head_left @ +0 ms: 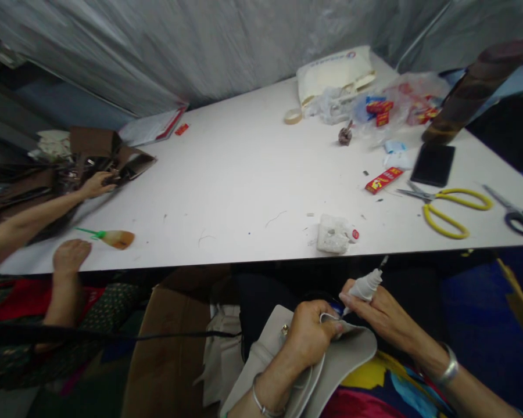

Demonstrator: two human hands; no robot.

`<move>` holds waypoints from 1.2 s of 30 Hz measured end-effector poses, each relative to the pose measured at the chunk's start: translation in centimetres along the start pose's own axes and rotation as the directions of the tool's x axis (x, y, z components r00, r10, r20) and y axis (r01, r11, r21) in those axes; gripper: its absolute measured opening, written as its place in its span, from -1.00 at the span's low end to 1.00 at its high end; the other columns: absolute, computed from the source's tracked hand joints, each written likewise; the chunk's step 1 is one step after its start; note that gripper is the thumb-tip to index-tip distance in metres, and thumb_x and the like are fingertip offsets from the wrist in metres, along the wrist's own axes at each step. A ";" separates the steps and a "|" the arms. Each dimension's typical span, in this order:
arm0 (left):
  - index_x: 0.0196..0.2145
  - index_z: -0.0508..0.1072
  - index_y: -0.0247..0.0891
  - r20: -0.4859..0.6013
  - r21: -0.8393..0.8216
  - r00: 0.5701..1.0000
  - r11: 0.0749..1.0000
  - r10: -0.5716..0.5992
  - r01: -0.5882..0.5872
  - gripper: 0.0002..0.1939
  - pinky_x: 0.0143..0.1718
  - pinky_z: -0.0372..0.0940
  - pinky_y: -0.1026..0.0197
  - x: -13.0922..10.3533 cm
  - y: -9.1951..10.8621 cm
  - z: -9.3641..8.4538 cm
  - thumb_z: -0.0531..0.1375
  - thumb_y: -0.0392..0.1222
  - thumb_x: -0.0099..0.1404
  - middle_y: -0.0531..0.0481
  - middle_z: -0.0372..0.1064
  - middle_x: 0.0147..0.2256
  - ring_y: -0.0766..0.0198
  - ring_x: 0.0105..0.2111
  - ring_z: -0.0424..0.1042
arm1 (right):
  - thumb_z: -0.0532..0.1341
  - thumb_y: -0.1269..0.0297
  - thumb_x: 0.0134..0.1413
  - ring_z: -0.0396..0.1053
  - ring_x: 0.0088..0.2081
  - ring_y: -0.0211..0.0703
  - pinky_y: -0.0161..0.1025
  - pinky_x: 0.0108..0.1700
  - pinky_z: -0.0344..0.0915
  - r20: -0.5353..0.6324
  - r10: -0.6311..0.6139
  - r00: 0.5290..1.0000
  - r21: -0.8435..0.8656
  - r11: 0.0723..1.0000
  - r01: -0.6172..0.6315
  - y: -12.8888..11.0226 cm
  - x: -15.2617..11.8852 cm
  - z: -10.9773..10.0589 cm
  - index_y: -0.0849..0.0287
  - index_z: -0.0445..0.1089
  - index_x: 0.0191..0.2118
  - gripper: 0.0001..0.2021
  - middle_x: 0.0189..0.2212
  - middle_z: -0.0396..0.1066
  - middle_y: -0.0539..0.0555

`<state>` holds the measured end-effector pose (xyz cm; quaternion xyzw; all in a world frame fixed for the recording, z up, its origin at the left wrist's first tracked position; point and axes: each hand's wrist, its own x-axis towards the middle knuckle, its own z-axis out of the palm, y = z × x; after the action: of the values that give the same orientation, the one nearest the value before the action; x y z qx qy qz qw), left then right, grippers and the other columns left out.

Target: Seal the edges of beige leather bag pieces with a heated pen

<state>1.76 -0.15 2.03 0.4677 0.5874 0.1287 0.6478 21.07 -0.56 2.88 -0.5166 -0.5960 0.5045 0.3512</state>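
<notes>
My left hand (308, 332) is closed on the edge of a light grey leather-like bag (351, 351), pinching a folded part of it. A small gold-coloured stud (285, 330) shows on the bag beside those fingers. Closed round a white tapered tool (366, 285), my right hand (386, 313) keeps it tilted just over the pinched edge. One thin end of the tool points down at the bag and a dark narrow end points up; its exact kind is unclear. The bag lies over my lap, below the table's front edge.
On the white table (226, 174) lie yellow-handled scissors (447, 212), black-handled scissors (520, 217), a phone (433, 164), a red box (384, 180) and a white lump (332, 234). A co-worker's hand (98, 184) touches brown pieces at left, near an amber bottle (118, 238). A carton (169, 342) stands below.
</notes>
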 end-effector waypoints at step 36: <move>-0.44 0.53 -0.35 -0.120 -0.185 0.993 0.982 0.019 -0.041 -0.88 -0.36 0.17 0.27 1.3 -0.2 -2.7 0.27 -0.33 -0.03 0.05 0.38 -0.51 0.28 -0.44 0.31 | 0.18 0.21 0.53 0.51 -0.20 -0.01 -0.13 -0.09 0.38 -0.281 -0.639 0.715 -0.728 0.628 0.275 0.4 5.8 -1.8 0.17 0.41 -0.01 -0.85 -0.20 0.53 0.12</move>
<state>-0.37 1.90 1.39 0.4052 0.6030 0.2204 0.6509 21.64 5.47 2.36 -0.5417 -0.7280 0.0000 0.4203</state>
